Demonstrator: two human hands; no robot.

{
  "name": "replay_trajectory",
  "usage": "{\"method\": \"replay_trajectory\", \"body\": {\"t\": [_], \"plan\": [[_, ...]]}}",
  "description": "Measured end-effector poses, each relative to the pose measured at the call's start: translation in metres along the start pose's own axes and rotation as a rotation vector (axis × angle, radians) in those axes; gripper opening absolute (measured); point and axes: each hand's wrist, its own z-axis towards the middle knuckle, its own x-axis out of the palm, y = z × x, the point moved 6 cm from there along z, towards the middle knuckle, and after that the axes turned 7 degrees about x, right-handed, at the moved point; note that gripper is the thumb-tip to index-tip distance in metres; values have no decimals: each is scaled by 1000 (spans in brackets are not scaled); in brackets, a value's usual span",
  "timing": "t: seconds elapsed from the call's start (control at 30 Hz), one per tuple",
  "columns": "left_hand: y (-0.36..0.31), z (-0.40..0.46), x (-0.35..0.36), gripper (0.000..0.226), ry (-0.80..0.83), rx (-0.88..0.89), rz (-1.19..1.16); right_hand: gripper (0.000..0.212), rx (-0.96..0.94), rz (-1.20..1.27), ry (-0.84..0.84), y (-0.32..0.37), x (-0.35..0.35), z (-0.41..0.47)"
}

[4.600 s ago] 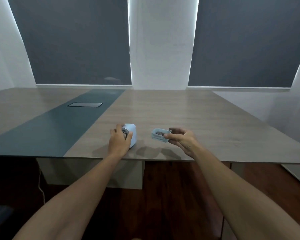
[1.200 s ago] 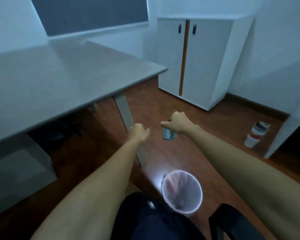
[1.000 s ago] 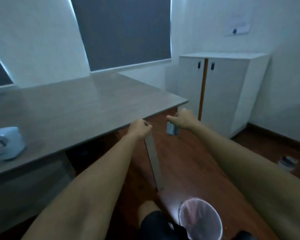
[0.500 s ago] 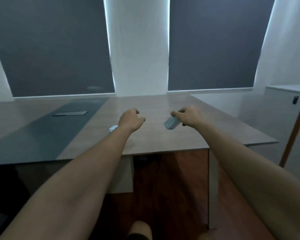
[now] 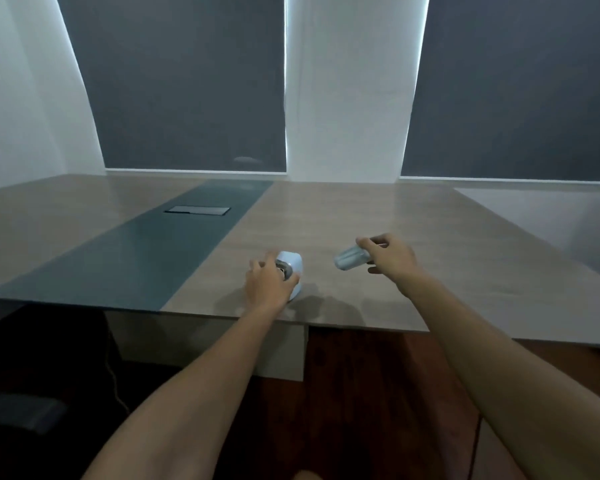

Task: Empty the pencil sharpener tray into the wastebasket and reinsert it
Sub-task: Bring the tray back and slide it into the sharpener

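A pale blue pencil sharpener [image 5: 292, 271] stands on the wooden table [image 5: 430, 258] close to its near edge. My left hand [image 5: 265, 285] wraps around the sharpener's near side, fingers curled on it. My right hand [image 5: 390, 259] hovers above the table to the right, pinching the small pale blue tray [image 5: 350, 260], which is tilted and a short gap away from the sharpener. The tray's inside is turned away from me. The wastebasket is out of sight.
A dark grey strip [image 5: 146, 258] runs down the table, with a flush cable hatch [image 5: 197, 210] in it. Two windows with dark blinds fill the far wall. A cord [image 5: 113, 372] hangs under the table over a brown floor.
I have turned from the wastebasket on the floor back to the table. My left hand has come down onto the sharpener, and my right hand still carries the tray toward it.
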Motion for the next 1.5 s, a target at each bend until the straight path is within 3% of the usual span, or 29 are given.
{"method": "replay_trajectory", "body": {"t": [0.2, 0.3, 0.43, 0.6, 0.77, 0.97, 1.17, 1.33, 1.5], "plan": [[8, 10, 7, 53, -65, 26, -183, 45, 61, 130, 52, -14, 27, 20], [15, 15, 7, 33, -99, -82, -395, 41, 118, 219, 111, -18, 41, 23], [22, 19, 7, 37, -101, -289, -681, 39, 188, 341, 230, -17, 59, 13], [13, 15, 4, 30, -65, -338, -884, 37, 191, 359, 304, -14, 68, -4], [-1, 13, -1, 27, -24, -273, -895, 35, 171, 375, 307, -14, 68, -11], [-14, 10, -13, 26, -74, -197, -864, 47, 149, 396, 289, -13, 65, -22], [-15, 3, -22, 35, -88, -176, -790, 48, 144, 415, 265, -10, 69, -37], [-18, 0, -28, 31, -89, -127, -743, 35, 92, 379, 222, -2, 76, -45], [-18, -1, -35, 34, -132, -167, -788, 49, 68, 373, 247, 16, 96, -62]]}}
